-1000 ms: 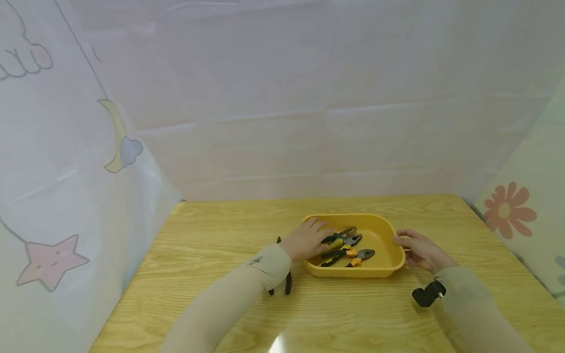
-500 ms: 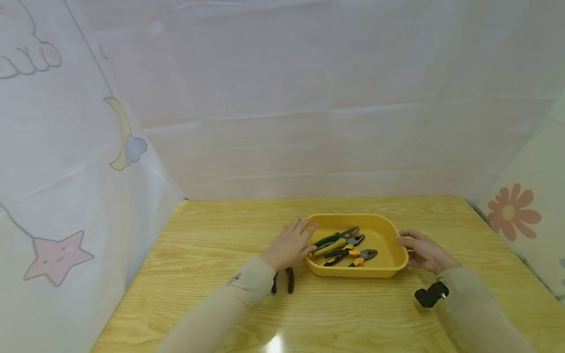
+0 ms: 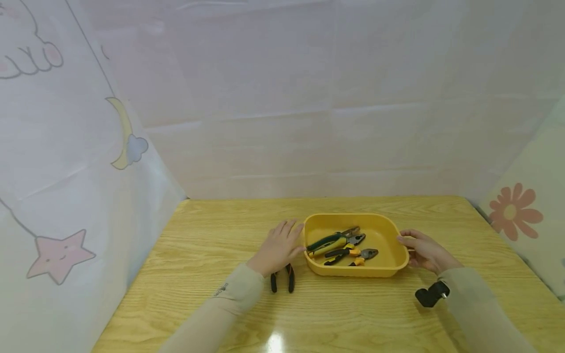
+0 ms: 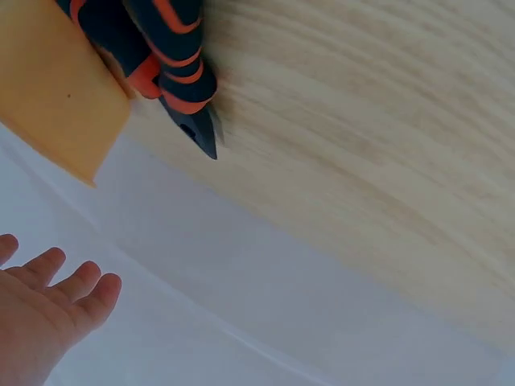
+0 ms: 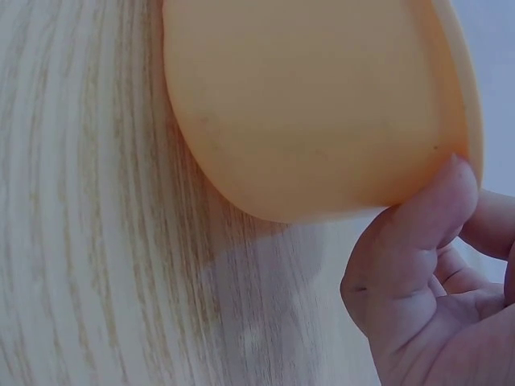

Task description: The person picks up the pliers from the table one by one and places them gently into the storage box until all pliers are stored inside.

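In the head view a yellow plastic tray [image 3: 383, 250] holds several pliers, among them green-and-yellow-handled pliers [image 3: 327, 244] and black-and-orange-handled pliers [image 3: 367, 254]. My right hand [image 3: 425, 252] pinches the tray's right rim; in the right wrist view its thumb [image 5: 438, 201] lies over the edge. Just outside the tray's left end, my left hand [image 3: 277, 249] hovers with fingers spread and nothing in it. Beneath it, black pliers [image 3: 291, 280] with orange bands lie on the table, their upper part covered by the hand. The left wrist view shows their handles [image 4: 173, 56] beside the tray.
The wood-grain table [image 3: 344, 314] extends around the tray on all sides. A pale sheet [image 3: 273, 122] hangs behind it, and printed sheets stand at left and right. A black wrist mount [image 3: 431, 294] sits on the right sleeve.
My left hand has drawn back leftward out of the tray to above the pliers on the table, uncovering the handles inside the tray. The right hand keeps its hold on the rim.
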Demonstrator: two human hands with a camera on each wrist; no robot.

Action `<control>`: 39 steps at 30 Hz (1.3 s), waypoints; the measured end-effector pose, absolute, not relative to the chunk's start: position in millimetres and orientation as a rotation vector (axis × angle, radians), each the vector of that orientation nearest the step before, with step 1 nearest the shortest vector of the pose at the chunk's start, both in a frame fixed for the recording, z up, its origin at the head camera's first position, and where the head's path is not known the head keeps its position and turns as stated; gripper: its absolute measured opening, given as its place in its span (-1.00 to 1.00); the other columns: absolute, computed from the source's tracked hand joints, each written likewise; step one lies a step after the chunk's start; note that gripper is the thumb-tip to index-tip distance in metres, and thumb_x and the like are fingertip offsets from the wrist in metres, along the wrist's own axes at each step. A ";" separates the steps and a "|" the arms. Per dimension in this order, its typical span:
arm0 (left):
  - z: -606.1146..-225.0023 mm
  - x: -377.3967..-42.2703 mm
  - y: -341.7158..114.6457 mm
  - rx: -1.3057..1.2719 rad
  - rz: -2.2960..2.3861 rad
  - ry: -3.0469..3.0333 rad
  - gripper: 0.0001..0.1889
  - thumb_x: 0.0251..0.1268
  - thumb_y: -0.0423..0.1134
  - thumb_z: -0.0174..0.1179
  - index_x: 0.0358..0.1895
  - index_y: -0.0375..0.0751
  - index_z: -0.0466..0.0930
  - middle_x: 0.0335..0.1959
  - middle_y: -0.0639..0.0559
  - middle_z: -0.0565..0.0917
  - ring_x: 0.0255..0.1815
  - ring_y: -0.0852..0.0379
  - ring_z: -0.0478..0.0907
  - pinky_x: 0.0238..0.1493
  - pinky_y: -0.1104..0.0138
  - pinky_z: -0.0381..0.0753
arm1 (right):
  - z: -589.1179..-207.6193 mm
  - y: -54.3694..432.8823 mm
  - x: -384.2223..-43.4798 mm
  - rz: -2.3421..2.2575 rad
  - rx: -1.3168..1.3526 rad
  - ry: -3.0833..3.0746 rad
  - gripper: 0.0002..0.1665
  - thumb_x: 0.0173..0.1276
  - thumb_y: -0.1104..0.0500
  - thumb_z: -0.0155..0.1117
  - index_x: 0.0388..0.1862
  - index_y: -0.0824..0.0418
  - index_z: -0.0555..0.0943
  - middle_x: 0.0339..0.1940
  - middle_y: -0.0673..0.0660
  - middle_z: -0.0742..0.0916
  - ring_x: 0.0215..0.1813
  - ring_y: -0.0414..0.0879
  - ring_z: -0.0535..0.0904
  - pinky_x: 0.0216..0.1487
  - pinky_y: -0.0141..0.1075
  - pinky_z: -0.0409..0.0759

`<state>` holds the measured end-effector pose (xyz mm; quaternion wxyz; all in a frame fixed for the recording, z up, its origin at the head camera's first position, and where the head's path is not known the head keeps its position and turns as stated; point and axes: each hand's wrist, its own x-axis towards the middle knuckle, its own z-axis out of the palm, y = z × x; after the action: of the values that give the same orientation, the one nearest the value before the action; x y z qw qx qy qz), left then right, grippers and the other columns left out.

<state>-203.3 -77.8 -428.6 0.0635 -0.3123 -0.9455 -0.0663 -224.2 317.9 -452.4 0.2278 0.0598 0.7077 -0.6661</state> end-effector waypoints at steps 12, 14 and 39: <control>-447.5 -188.2 -91.0 -0.833 -0.276 -2.887 -0.36 0.50 0.02 0.02 0.46 -0.29 0.18 0.41 -0.32 0.25 0.37 -0.31 0.24 0.24 -0.12 0.36 | -450.8 318.2 -224.9 -1.840 0.153 1.942 -0.74 0.56 0.09 0.02 0.07 0.19 0.29 -0.34 0.07 0.60 -0.44 -0.15 0.58 -0.52 -0.38 0.53; -448.3 -186.4 -91.7 -0.814 -0.293 -2.898 -0.35 0.49 0.02 0.03 0.46 -0.29 0.18 0.41 -0.32 0.25 0.37 -0.31 0.24 0.23 -0.13 0.36 | -450.6 318.5 -225.1 -1.839 0.156 1.943 -0.75 0.56 0.09 0.02 0.06 0.18 0.29 -0.34 0.06 0.60 -0.44 -0.15 0.57 -0.52 -0.38 0.52; -466.7 -165.4 -85.7 -0.627 -0.265 -3.047 -0.25 0.44 0.12 0.04 0.48 -0.32 0.13 0.42 -0.36 0.21 0.34 -0.34 0.26 0.17 -0.12 0.41 | -453.5 319.5 -226.0 -1.851 0.153 1.922 -0.77 0.55 0.10 0.03 0.04 0.17 0.31 -0.34 0.07 0.62 -0.44 -0.14 0.61 -0.52 -0.38 0.55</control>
<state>-165.4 -85.7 -466.7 0.0095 -0.2008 -0.9759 -0.0850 -226.0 319.5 -453.5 0.2322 0.0559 0.6993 -0.6737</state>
